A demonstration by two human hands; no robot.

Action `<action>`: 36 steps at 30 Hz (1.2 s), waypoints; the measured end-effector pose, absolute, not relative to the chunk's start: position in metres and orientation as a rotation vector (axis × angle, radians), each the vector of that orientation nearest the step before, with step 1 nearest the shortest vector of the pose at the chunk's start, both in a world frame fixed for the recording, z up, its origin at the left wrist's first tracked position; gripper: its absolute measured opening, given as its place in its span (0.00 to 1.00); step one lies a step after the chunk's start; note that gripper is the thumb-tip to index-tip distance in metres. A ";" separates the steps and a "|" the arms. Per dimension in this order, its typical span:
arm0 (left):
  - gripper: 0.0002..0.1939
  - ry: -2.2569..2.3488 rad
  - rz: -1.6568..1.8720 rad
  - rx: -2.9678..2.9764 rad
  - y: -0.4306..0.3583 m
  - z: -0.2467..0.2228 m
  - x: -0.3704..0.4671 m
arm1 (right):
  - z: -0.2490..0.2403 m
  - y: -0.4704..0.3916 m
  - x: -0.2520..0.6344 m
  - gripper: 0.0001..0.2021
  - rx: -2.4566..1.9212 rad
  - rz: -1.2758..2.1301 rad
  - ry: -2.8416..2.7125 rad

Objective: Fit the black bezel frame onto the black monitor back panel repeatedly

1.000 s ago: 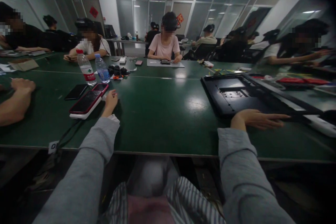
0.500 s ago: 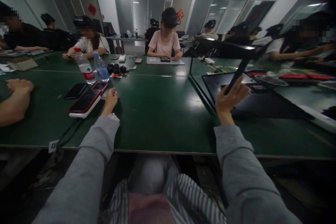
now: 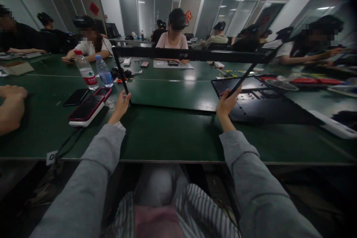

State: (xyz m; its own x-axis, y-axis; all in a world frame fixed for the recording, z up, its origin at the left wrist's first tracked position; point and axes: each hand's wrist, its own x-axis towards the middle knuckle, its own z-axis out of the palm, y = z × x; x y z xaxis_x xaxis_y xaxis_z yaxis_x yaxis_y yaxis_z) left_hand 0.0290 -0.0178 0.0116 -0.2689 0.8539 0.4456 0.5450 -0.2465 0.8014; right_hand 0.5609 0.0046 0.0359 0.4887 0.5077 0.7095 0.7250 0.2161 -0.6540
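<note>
Bezel frame (image 3: 192, 55), thin, black and rectangular, stands tilted up in front of me, its lower edge down on the green table (image 3: 173, 137) and its top bar raised level with the far people, so that I see the table straight through its open middle.

Far to the left of my hands, another person's forearm and fist (image 3: 11, 106) rest on the table. Next, just left of my left hand, lie a red-cased phone (image 3: 87, 108) on a white block, a second red phone behind it and a dark phone (image 3: 76, 97) beside them. Beyond these stand two water bottles (image 3: 95, 70), one with a red cap, one with a blue label.

My left hand (image 3: 120, 105) is closed on the frame's left side bar, near its lower corner. My right hand (image 3: 226, 104) is closed on the frame's right side bar, which slants up and away to the right. The hands are well apart, one at each side of the frame, both sleeves grey.

Just right of my right hand, a black monitor back panel (image 3: 267, 104) lies flat on the table. Further right, a white strip-like piece (image 3: 331, 124) lies near the table edge, too blurred to say what it is. Behind the frame, people sit at the far side.
</note>
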 end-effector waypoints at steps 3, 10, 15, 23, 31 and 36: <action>0.27 1.867 1.309 1.786 -0.026 0.021 0.036 | 0.020 0.018 0.562 0.34 -1.495 -0.011 -1.151; 0.25 2.252 1.350 1.665 -0.039 0.031 0.038 | 0.001 0.022 0.553 0.29 -1.678 0.253 -1.422; 0.21 2.382 1.041 1.706 -0.036 0.026 0.032 | -0.001 0.018 0.545 0.26 -1.733 0.103 -1.572; 0.25 2.463 0.677 1.769 -0.024 0.016 0.020 | 0.007 0.010 0.542 0.24 -2.075 0.085 -1.596; 0.28 2.384 0.703 1.803 -0.020 0.013 0.023 | 0.017 0.003 0.534 0.22 -2.043 0.104 -1.546; 0.38 1.989 0.793 2.013 -0.030 0.018 0.036 | 0.010 0.010 0.532 0.23 -2.140 0.146 -1.420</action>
State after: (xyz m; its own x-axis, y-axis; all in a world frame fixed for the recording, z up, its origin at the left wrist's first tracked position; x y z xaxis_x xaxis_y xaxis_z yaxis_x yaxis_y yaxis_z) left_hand 0.0361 -0.0299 0.0185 -0.0509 0.9720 0.2295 0.8635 -0.0726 0.4990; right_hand 0.5316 0.0096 0.0100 0.4324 0.8767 0.2108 0.8156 -0.2807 -0.5059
